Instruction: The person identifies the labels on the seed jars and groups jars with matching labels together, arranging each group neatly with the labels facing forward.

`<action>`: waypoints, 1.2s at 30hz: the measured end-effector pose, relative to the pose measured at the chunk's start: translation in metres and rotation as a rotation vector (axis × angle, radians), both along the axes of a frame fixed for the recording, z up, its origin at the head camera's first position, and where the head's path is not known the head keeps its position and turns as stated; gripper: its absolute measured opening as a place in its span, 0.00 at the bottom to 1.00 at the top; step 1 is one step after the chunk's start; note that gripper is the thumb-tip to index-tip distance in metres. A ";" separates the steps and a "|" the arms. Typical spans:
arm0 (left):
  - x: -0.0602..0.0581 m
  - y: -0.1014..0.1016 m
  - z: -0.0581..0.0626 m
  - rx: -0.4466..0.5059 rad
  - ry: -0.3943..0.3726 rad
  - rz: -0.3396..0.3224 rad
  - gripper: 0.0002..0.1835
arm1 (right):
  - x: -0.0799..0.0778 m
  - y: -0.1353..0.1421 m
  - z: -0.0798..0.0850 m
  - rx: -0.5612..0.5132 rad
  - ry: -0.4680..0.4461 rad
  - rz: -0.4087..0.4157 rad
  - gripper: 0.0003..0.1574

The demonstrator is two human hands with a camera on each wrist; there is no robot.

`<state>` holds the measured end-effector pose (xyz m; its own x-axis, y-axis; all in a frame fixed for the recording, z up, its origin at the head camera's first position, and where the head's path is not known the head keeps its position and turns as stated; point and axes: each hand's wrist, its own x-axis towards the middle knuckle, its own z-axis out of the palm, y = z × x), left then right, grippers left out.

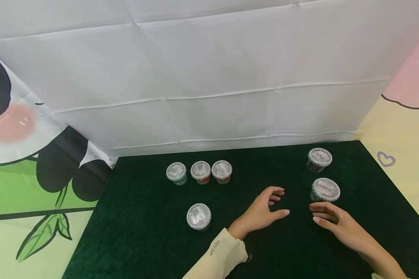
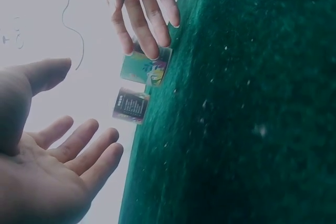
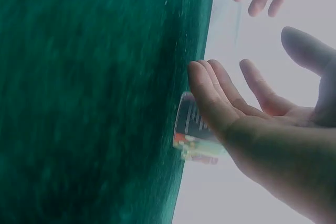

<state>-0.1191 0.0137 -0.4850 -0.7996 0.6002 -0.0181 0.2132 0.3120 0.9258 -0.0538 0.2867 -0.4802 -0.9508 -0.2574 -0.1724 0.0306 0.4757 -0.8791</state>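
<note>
My left hand (image 1: 260, 212) is held over the middle of the green cloth with its fingers spread and nothing in them. To its right is my right hand (image 1: 343, 226), also holding nothing, its fingers loosely bent beside a small lidded tub (image 1: 326, 189). This tub has a clear lid and a green side; the fingertips overlap its near edge in the head view. Behind it stands a darker lidded tub (image 1: 319, 157). In the right wrist view, my right fingers partly hide a tub with a dark label (image 3: 190, 118). Left of my left hand sits another lidded tub (image 1: 199, 216).
At the back left, a green tub (image 1: 176, 172) and two red-based tubs (image 1: 200, 170) stand in a row. Dark green cloth (image 1: 143, 232) covers the table. A white sheet (image 1: 209, 77) rises behind it, with printed cartoon panels (image 1: 52, 162) at the sides.
</note>
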 end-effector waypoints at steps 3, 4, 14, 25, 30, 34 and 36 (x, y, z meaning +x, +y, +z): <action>0.000 0.005 -0.002 0.002 0.004 0.007 0.31 | 0.000 0.005 0.000 0.029 -0.003 -0.015 0.27; 0.000 0.006 -0.003 0.003 0.004 0.009 0.32 | 0.000 0.007 0.000 0.045 0.000 -0.018 0.26; -0.004 0.024 -0.006 0.007 0.003 0.018 0.32 | -0.007 0.026 0.005 0.197 -0.069 -0.160 0.20; -0.005 0.042 -0.010 -0.024 -0.017 0.046 0.33 | -0.013 0.039 0.004 0.177 -0.068 -0.285 0.35; -0.006 0.047 -0.013 -0.025 -0.029 0.057 0.34 | -0.017 0.042 0.003 0.179 -0.049 -0.301 0.42; -0.007 0.053 -0.015 -0.025 -0.033 0.055 0.36 | -0.020 0.043 0.001 0.153 -0.061 -0.283 0.46; -0.008 0.057 -0.015 -0.026 -0.039 0.054 0.36 | -0.022 0.043 0.000 0.148 -0.062 -0.277 0.48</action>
<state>-0.1272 0.0704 -0.5000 -0.8291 0.5553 -0.0652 0.1590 0.3459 0.9247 -0.0755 0.3300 -0.4798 -0.9678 0.0417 -0.2484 0.2280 0.5641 -0.7936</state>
